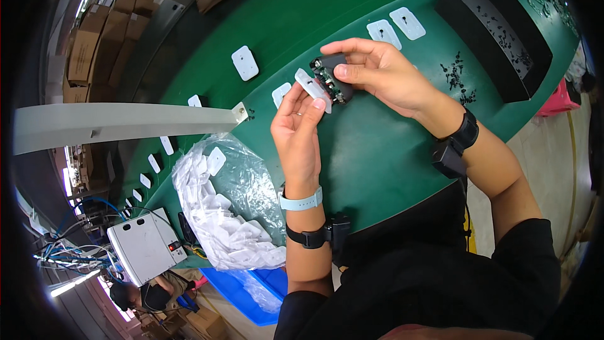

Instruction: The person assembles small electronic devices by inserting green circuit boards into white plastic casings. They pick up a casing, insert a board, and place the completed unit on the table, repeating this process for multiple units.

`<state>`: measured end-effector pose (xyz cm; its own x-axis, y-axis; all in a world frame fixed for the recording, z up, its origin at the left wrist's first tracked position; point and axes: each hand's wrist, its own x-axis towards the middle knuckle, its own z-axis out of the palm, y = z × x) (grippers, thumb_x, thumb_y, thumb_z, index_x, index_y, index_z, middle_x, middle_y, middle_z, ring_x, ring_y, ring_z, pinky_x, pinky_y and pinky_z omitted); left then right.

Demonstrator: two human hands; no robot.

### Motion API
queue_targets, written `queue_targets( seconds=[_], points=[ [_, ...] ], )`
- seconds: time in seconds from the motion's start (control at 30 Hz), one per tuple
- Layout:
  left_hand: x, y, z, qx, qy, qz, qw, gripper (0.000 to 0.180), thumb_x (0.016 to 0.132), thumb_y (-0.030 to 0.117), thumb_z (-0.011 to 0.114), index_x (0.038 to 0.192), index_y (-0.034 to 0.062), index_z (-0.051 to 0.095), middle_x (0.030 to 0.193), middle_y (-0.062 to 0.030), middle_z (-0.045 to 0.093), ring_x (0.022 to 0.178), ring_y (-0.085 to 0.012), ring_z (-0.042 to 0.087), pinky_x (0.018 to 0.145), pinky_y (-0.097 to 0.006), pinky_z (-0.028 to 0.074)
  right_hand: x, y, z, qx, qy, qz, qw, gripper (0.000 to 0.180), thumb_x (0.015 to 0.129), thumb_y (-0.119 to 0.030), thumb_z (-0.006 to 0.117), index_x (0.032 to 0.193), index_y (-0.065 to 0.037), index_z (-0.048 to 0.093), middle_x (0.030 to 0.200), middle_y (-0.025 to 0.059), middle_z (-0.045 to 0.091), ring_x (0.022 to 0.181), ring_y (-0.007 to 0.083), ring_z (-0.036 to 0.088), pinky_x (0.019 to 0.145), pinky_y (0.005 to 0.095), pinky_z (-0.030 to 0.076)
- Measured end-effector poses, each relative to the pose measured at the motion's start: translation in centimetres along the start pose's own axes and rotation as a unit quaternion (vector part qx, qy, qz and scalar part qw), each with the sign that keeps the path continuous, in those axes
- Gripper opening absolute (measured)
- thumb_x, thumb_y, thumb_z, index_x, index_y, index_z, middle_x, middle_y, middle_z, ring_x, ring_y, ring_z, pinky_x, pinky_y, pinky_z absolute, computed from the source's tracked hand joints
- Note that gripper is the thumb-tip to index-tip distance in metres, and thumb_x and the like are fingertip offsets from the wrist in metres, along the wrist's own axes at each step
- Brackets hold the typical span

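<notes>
My left hand (299, 127) is closed on a thin white plastic cover (306, 82), pinched by its edge between thumb and fingers. In my right hand (391, 77) is a black plastic housing (331, 63), its open side showing a green circuit board (328, 79). Cover and housing are held close together over the green table (371, 145), the cover tilted at the housing's open side; whether they touch I cannot tell. Just behind my left fingers lies another white cover (280, 93). Two more white plates (384, 33), each with a small black piece on it, lie beyond my right hand.
A black box (528, 75) with small black parts stands at the right, near loose black parts (458, 77). Left of my forearm lies a clear bag of white covers (229, 230). A metal bar (126, 127) reaches in from the left. A co-worker (154, 296) is at lower left.
</notes>
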<state>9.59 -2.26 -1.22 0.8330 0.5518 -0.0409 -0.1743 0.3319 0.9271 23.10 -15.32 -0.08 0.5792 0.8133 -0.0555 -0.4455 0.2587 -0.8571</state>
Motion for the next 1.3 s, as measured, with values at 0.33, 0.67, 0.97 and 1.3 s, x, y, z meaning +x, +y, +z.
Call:
queue_targets(
  seconds=[0.33,0.67,0.97,1.3],
  points=[
    [-0.1,-0.1,0.4,0.037,0.011,-0.001,0.999,0.049,0.091,-0.004,0.066,0.137,-0.0056,0.05,0.122,-0.0161,0.066,0.11,-0.0197,0.064,0.092,-0.031,0.052,0.0,0.5,0.3,-0.084,0.029,-0.047,0.995,0.034,0.091,-0.006,0.071,0.122,0.003,0.063,0.108,0.0117,0.071,0.099,0.0153,0.068,0.089,0.0281,0.054],
    [-0.2,-0.3,0.2,0.043,-0.011,-0.001,0.999,0.048,0.091,-0.005,0.066,0.136,-0.0067,0.052,0.122,-0.0159,0.066,0.11,-0.0193,0.064,0.092,-0.031,0.052,-0.1,0.7,0.0,-0.134,0.02,-0.057,0.989,0.032,0.09,-0.005,0.073,0.12,0.002,0.063,0.11,0.0107,0.07,0.101,0.0152,0.067,0.09,0.0293,0.055],
    [-0.1,-0.6,0.7,0.053,0.008,0.061,0.997,0.046,0.086,-0.008,0.072,0.13,-0.0065,0.059,0.121,-0.0161,0.065,0.104,-0.0203,0.066,0.088,-0.033,0.058,0.2,1.4,-0.1,-0.137,0.035,-0.091,0.986,0.035,0.088,-0.008,0.076,0.119,0.0,0.065,0.104,0.0075,0.071,0.093,0.0128,0.066,0.085,0.0286,0.054],
    [0.1,-0.9,0.6,0.424,0.076,0.355,0.829,0.04,0.072,0.003,0.08,0.11,0.0002,0.066,0.097,-0.0136,0.068,0.082,-0.0246,0.067,0.075,-0.033,0.055,-0.3,2.5,1.7,-0.178,0.036,-0.104,0.978,0.044,0.088,0.003,0.067,0.13,0.001,0.058,0.113,0.0082,0.061,0.104,0.0154,0.062,0.088,0.0299,0.055]
  ],
)
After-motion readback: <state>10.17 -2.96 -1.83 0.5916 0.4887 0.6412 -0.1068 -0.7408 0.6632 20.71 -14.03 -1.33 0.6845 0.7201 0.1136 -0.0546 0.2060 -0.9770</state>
